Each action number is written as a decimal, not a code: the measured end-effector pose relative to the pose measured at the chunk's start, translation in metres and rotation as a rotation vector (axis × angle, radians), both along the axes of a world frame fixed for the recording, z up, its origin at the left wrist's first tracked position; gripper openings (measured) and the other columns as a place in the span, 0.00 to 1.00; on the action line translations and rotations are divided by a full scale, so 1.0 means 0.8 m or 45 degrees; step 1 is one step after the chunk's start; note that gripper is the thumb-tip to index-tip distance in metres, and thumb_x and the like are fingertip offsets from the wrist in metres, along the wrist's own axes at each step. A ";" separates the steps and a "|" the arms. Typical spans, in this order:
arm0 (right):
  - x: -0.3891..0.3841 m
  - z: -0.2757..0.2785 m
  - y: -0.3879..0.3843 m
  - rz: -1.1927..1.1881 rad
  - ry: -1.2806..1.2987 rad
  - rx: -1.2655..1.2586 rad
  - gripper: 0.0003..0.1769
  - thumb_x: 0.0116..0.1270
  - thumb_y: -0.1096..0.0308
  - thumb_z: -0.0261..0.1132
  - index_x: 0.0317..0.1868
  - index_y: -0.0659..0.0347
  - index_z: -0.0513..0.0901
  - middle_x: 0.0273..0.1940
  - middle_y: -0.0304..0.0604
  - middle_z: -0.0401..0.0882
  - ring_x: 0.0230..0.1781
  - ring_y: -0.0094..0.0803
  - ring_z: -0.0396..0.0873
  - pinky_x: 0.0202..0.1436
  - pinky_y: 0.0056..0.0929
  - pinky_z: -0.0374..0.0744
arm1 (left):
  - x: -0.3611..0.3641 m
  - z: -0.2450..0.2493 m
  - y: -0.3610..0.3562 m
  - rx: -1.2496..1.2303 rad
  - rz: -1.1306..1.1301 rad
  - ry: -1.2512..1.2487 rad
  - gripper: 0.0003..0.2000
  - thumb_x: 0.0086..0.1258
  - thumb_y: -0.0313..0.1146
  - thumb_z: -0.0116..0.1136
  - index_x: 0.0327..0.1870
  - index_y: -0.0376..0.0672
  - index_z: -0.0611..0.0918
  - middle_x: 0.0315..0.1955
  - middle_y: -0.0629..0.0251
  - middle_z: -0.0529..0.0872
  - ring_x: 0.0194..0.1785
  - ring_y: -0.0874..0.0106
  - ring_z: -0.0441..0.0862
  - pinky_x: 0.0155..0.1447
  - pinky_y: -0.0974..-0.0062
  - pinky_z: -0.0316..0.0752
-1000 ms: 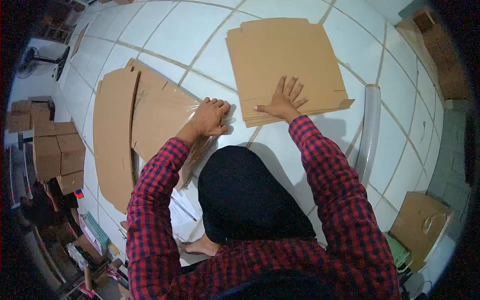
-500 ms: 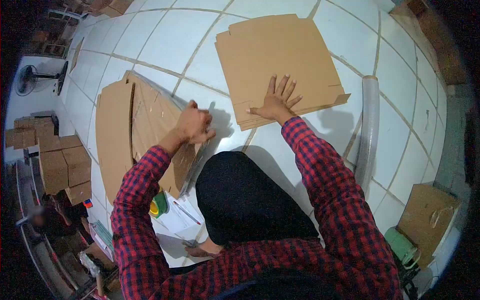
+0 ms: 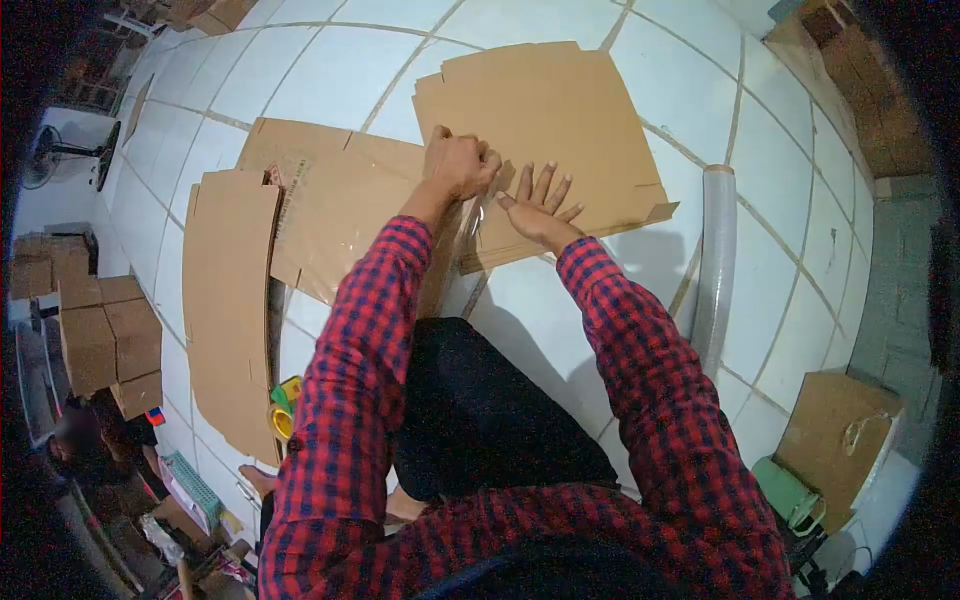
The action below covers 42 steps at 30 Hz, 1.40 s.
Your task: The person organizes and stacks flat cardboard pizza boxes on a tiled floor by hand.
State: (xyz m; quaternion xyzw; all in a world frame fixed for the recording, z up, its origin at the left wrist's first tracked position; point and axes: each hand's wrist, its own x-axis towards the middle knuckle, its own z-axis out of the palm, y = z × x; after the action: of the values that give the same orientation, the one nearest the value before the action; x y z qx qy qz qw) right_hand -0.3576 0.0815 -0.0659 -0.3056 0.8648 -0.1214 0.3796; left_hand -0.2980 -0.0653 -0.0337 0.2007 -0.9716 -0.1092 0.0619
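Cardboard stack (image 3: 580, 110) flat, long axis left-right | left hand (image 3: 460, 163) grip clenched | right hand (image 3: 536, 208) grip released

cardboard stack (image 3: 580, 110): on the floor (image 3: 300, 60), front centre
wrapped bundle (image 3: 330, 200): just left of the stack
film roll (image 3: 712, 260): on the floor, right of the stack

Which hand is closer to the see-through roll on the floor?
Right. The right hand lies flat on the cardboard stack, just left of the roll. The left hand is a fist farther left, beyond the right one.
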 end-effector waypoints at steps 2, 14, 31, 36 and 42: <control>0.000 -0.006 -0.004 0.008 -0.001 -0.004 0.45 0.66 0.35 0.38 0.73 0.48 0.31 0.72 0.49 0.13 0.69 0.60 0.11 0.58 0.76 0.23 | 0.006 0.002 -0.003 0.118 0.112 -0.079 0.17 0.63 0.47 0.49 0.39 0.42 0.82 0.41 0.56 0.83 0.45 0.59 0.78 0.61 0.61 0.60; -0.003 -0.009 -0.001 0.067 0.013 -0.027 0.47 0.64 0.32 0.35 0.73 0.50 0.33 0.71 0.52 0.12 0.69 0.62 0.11 0.57 0.77 0.24 | 0.327 -0.098 0.007 -0.013 1.316 0.593 0.41 0.55 0.51 0.63 0.64 0.32 0.63 0.64 0.29 0.54 0.71 0.42 0.45 0.71 0.52 0.45; -0.018 -0.031 0.000 -0.050 -0.093 -0.254 0.56 0.54 0.20 0.35 0.73 0.47 0.34 0.73 0.45 0.17 0.71 0.54 0.14 0.61 0.72 0.22 | 0.270 0.010 0.078 0.116 0.640 0.124 0.31 0.54 0.51 0.63 0.59 0.47 0.75 0.53 0.34 0.71 0.58 0.43 0.69 0.57 0.52 0.67; -0.029 -0.048 0.006 -0.050 -0.176 -0.381 0.55 0.59 0.24 0.40 0.73 0.55 0.33 0.73 0.49 0.15 0.71 0.52 0.11 0.65 0.63 0.21 | 0.395 0.031 0.051 0.174 0.875 0.707 0.16 0.55 0.38 0.65 0.43 0.41 0.83 0.40 0.55 0.82 0.46 0.57 0.79 0.54 0.65 0.72; -0.053 -0.095 0.000 -0.211 -0.575 -0.649 0.50 0.65 0.36 0.49 0.73 0.59 0.36 0.74 0.44 0.27 0.74 0.36 0.27 0.73 0.38 0.32 | 0.622 0.073 0.098 0.479 1.608 -0.164 0.25 0.42 0.47 0.73 0.38 0.40 0.81 0.32 0.56 0.84 0.38 0.57 0.81 0.45 0.62 0.76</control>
State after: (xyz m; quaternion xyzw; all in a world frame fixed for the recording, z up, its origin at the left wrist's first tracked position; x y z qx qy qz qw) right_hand -0.4003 0.0817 -0.1422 -0.2849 0.7228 -0.4282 0.4615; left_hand 0.1995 0.0128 0.0244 0.7452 -0.6333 -0.2077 0.0196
